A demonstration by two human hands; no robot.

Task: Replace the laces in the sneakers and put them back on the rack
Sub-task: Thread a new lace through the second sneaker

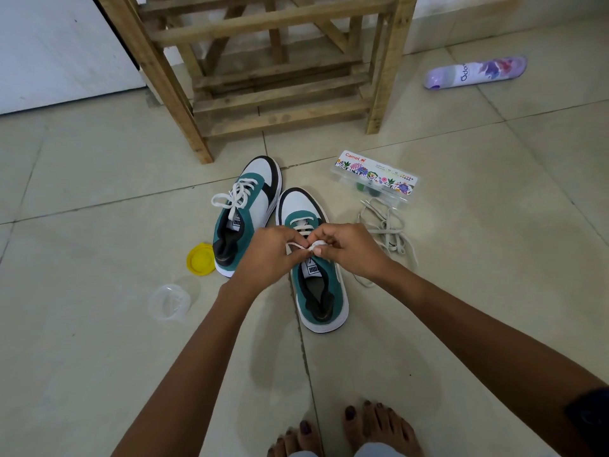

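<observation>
Two green, white and black sneakers stand side by side on the tiled floor, toes pointing away from me. The left sneaker [244, 212] carries a white lace tied in a bow. Over the middle of the right sneaker [316, 291], my left hand [267, 255] and my right hand [346, 249] meet, each pinching part of its white lace [301, 246]. A loose pile of greyish old laces [389, 232] lies on the floor to the right of that sneaker. The wooden rack [273, 77] stands just beyond the sneakers.
A yellow lid [201, 259] and a clear plastic cup [169, 302] lie left of the sneakers. A clear box of paints [375, 178] sits at right, with a purple spray can [474, 72] lying farther back. My bare feet [346, 430] are at the bottom edge.
</observation>
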